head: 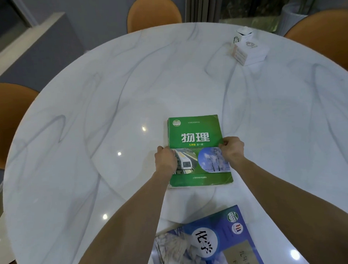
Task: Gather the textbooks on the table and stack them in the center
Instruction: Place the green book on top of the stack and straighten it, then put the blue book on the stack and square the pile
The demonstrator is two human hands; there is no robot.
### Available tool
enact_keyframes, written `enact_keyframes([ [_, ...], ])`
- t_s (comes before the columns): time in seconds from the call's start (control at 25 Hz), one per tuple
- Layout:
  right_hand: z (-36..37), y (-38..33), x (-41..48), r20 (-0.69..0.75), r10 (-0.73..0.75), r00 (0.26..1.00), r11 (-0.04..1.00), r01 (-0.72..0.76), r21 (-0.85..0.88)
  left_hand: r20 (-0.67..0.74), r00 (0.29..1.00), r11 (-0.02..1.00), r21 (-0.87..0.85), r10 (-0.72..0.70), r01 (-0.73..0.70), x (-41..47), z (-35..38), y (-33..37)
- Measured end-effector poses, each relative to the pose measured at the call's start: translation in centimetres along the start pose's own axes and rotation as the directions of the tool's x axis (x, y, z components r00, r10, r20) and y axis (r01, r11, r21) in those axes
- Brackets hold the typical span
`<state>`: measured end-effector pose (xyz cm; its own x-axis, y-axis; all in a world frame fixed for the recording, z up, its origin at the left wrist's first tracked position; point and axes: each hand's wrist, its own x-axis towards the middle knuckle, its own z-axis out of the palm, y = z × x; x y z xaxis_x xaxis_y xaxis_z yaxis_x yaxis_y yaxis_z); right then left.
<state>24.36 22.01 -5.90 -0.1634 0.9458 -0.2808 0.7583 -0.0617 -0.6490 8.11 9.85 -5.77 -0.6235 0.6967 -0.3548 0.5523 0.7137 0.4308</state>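
Observation:
A green textbook (195, 130) with white characters and a train picture lies flat near the middle of the round white marble table (88, 126). My left hand (165, 158) grips its left edge. My right hand (231, 149) grips its right edge. Both hands cover parts of the cover picture. A blue textbook (211, 243) with a snowy mountain picture lies tilted at the near table edge, between my forearms, apart from the green one.
A white tissue box (248, 49) sits at the far right of the table. Orange chairs stand around the table: one at the far side (152, 11), one at the right (329, 33), one at the left (5, 120).

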Motion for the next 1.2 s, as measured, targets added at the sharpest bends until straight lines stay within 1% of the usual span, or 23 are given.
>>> enact_keyframes([
  [0.16, -1.1, 0.1, -1.1, 0.029, -0.014, 0.999, 0.998, 0.016, -0.068, -0.032, 0.999, 0.998, 0.059, 0.03, -0.028, -1.6, -0.3, -0.5],
  [0.28, -1.8, 0.6, -3.3, 0.024, -0.106, 0.994, 0.966, 0.109, -0.235, -0.09, 0.984, 0.974, 0.185, 0.151, -0.132, -3.2, -0.6, -1.0],
  [0.4, -2.5, 1.1, -6.2, 0.066, -0.198, 0.978, 0.86, 0.205, -0.467, -0.057, 0.956, 0.922, 0.286, 0.288, -0.26, -4.9, -1.2, -0.9],
  [0.48, -2.7, 1.2, -8.1, 0.096, -0.237, 0.967, 0.789, 0.249, -0.562, -0.028, 0.928, 0.876, 0.341, 0.372, -0.341, -5.9, -1.4, -0.5],
  [0.56, -2.9, 1.6, -10.4, 0.091, -0.279, 0.956, 0.745, 0.275, -0.607, -0.001, 0.897, 0.834, 0.37, 0.441, -0.41, -7.2, -1.6, -0.2],
  [0.64, -3.3, 2.0, -12.6, 0.062, -0.315, 0.947, 0.729, 0.284, -0.623, 0.028, 0.871, 0.799, 0.385, 0.49, -0.462, -8.7, -1.7, -0.1],
  [0.76, -3.6, 3.5, -15.6, 0.039, -0.303, 0.952, 0.756, 0.265, -0.599, 0.07, 0.847, 0.759, 0.409, 0.528, -0.507, -10.8, -1.2, -0.7],
  [0.8, -3.8, 4.7, -17.7, 0.028, -0.267, 0.963, 0.78, 0.233, -0.581, 0.111, 0.834, 0.739, 0.41, 0.541, -0.534, -12.4, -0.6, -1.1],
  [0.88, -3.9, 5.9, -19.6, 0.003, -0.246, 0.969, 0.822, 0.21, -0.529, 0.138, 0.824, 0.737, 0.386, 0.549, -0.555, -13.1, -0.4, -1.5],
  [0.96, -3.7, 7.4, -21.9, -0.025, -0.193, 0.981, 0.859, 0.156, -0.488, 0.179, 0.816, 0.73, 0.372, 0.549, -0.573, -14.0, 0.0, -2.0],
  [1.08, -2.7, 9.7, -25.2, -0.062, -0.105, 0.993, 0.892, 0.066, -0.447, 0.231, 0.8, 0.698, 0.395, 0.554, -0.597, -14.9, 0.9, -3.1],
  [1.2, -1.3, 11.9, -28.1, -0.071, -0.047, 0.996, 0.9, 0.011, -0.436, 0.271, 0.795, 0.689, 0.398, 0.542, -0.605, -15.8, 2.0, -4.4],
])
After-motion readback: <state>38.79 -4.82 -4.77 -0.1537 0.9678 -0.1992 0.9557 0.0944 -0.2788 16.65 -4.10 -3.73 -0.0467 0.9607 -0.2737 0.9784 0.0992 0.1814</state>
